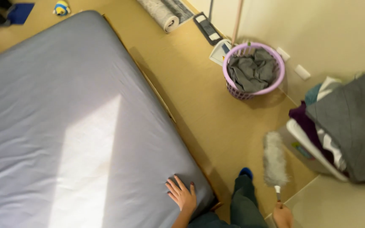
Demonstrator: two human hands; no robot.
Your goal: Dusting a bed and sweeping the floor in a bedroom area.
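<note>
One bed (64,109) fills the left of the view, covered by a smooth, grey-blue fitted sheet (34,84) with fine creases and a pale patch of light across it. The left hand (182,195) is laid flat on the sheet at the bed's near corner, its fingers (174,185) spread and resting on the cloth.

To the right of the bed's near corner, one duster (274,159) is held upright over the tan floor (199,93). Its head is a long, fluffy, grey-white brush, narrowing to a thin stem. The stem is gripped by the right hand (283,215), which sits at the lower edge of the view; its fingers are closed around the handle, though they are partly cut off. Between the bed and the duster, one leg in dark trousers and a blue-toed foot (246,172) are seen.

Beyond the bed's far right side, one round lilac plastic basket (254,69) with a slotted wall is stood by the wall, filled with crumpled grey cloth. One rolled grey rug (165,17) lies past it. Right of the duster, a pile of folded clothes (347,122) in grey, purple and white is stacked on a white stand. One small yellow and blue toy (61,7) lies beyond the bed's far edge.
</note>
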